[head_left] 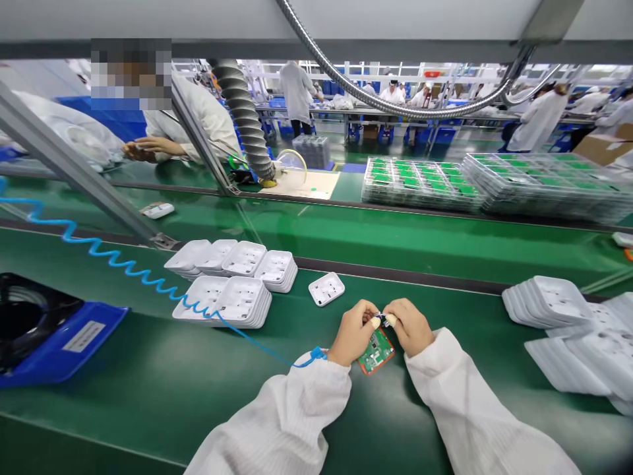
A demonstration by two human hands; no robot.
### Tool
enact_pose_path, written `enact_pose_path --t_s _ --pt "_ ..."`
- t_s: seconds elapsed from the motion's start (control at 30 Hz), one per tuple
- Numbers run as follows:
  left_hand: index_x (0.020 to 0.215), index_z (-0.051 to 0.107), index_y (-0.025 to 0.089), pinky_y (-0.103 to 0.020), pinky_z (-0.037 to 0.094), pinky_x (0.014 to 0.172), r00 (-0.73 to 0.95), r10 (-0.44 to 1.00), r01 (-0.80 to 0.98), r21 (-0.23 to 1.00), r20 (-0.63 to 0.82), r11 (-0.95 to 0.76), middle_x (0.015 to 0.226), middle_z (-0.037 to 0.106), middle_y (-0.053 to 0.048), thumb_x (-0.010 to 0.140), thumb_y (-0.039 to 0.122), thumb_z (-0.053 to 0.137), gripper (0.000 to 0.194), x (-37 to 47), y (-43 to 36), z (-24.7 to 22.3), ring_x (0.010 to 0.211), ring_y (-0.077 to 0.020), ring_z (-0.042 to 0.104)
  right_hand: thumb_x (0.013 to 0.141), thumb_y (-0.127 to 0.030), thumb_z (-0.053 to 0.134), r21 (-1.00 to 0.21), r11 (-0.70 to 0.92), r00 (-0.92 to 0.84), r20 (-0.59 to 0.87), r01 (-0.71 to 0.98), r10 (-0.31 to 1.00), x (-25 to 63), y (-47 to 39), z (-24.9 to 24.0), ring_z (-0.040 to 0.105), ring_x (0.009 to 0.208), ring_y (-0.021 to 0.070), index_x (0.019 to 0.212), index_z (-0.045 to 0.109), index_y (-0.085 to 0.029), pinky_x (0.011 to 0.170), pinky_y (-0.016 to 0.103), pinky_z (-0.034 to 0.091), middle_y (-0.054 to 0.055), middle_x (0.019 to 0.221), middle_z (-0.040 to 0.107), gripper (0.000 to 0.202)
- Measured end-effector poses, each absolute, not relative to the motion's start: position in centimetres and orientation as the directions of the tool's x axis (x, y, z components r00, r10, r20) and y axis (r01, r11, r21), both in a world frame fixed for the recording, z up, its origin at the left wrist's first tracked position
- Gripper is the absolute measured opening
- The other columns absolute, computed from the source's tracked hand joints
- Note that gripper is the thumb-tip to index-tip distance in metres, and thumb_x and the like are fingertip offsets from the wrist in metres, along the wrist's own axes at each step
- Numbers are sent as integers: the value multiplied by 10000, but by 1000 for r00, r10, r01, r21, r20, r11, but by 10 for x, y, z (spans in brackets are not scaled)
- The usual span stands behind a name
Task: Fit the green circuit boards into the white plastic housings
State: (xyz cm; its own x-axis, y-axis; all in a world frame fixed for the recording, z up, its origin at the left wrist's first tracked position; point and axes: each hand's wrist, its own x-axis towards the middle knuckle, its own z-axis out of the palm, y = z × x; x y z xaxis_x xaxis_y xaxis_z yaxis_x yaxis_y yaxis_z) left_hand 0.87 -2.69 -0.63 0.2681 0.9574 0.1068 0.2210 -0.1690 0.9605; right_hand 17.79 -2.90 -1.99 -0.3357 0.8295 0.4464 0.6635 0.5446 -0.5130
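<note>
A green circuit board [376, 354] with an orange-red rim sits between my hands, tilted, over the green work surface. My left hand [352, 334] is closed at its upper left edge, thumb and finger pinched. From the other side, my right hand [411, 328] pinches a small dark part [384, 321] at the top of the board; fingertips hide most of it, and its kind is unclear. Both thumbs have pale finger cots. A single white plastic housing [327, 289] lies just beyond my left hand.
Stacked white housings [242, 300] stand at left, more stacks [558, 300] at right. A coiled blue cord [133, 269] runs to my left wrist. A blue bin [74, 343] is at far left. Trays of green boards [420, 181] stand beyond the belt. A co-worker [198, 112] sits opposite.
</note>
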Motion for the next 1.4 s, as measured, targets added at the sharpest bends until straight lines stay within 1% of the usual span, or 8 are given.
enact_pose_path --t_s 0.43,0.63,0.83,0.93,1.0,1.13,1.23,1.4 --pt "742 529 176 -233 372 645 305 932 382 871 195 -307 735 574 16 691 57 485 138 7 -29 -7 691 -118 511 898 -228 314 -480 597 -389 466 643 794 176 -33 -26 472 771 174 815 537 -178 700 306 369 54 802 552 244" --pt "743 511 181 -249 373 677 316 913 499 774 256 -390 758 558 1 700 54 466 142 8 -30 -16 726 -136 499 883 -201 317 -386 620 -444 454 684 772 170 -30 -30 483 775 184 810 536 -180 705 325 381 55 802 558 232" --pt "958 520 186 -311 386 809 215 916 621 677 339 -396 941 569 -45 797 129 442 188 -4 -20 -1 897 -184 497 898 -365 389 -424 548 -274 552 721 788 181 -18 -34 513 992 213 1119 494 -164 809 352 437 104 1081 555 316" --pt "1081 497 178 -373 336 910 50 903 719 613 426 -329 1089 541 -85 841 144 401 261 -28 -2 10 1036 -220 451 892 -460 377 -420 384 -166 469 822 868 187 -15 -38 544 821 200 960 526 -173 697 330 443 78 894 572 330" --pt "1141 474 166 -405 315 928 -62 919 783 590 390 -197 1164 508 -112 822 107 401 333 -46 13 11 1095 -246 416 874 -507 390 -326 320 -179 396 890 901 182 -14 -40 521 705 192 801 513 -195 603 309 405 50 755 546 343" --pt "957 546 124 -446 337 885 -121 963 831 556 240 -34 1043 540 -160 783 96 442 205 -65 30 2 1044 -295 441 848 -474 445 -169 294 -214 375 941 902 154 -14 -40 482 654 205 727 470 -208 550 303 345 49 689 511 294" --pt "870 537 129 -421 363 864 -107 969 826 562 225 -40 969 556 -154 784 102 445 128 -63 28 -3 993 -287 481 874 -348 393 -246 420 -322 355 873 878 134 -19 -35 493 690 201 774 479 -202 613 324 388 48 731 517 197" --pt "1000 496 143 -334 429 753 -48 979 789 609 196 -83 950 587 -121 794 46 366 263 -42 11 -7 835 -227 574 896 -254 353 -473 581 -434 390 662 812 125 -33 -18 518 824 166 990 475 -198 718 299 441 58 927 532 164"
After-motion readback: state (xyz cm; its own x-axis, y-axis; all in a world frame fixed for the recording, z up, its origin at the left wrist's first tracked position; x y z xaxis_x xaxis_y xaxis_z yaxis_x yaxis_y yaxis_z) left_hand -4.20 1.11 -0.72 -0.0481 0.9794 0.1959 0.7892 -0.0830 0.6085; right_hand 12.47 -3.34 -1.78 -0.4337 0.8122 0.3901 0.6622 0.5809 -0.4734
